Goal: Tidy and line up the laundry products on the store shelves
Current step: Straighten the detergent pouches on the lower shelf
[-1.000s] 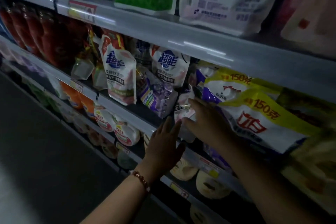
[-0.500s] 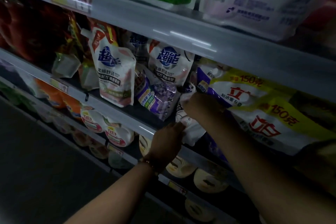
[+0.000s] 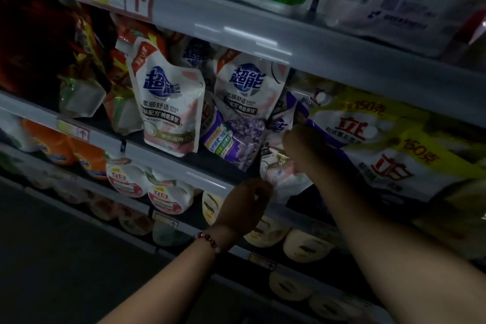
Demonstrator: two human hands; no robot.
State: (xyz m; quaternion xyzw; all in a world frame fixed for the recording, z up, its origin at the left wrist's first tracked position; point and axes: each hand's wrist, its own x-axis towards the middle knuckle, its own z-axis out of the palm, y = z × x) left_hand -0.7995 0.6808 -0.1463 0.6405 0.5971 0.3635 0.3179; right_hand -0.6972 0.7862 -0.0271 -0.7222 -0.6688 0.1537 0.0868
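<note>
My left hand (image 3: 247, 200) pinches the bottom of a slumped white pouch (image 3: 278, 173) at the middle shelf (image 3: 163, 163) edge; my right hand (image 3: 302, 142) closes on its top. Neighbouring pouches lean unevenly, so much is left. Dim light blurs labels and fingers.

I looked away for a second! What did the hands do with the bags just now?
Both hands closed in on the slumped white-and-pink pouch. The left hand, open and flat a second ago, rose and curled onto its lower edge; the right hand took a grip on its top. The purple pouch and yellow bags stayed put.
</note>
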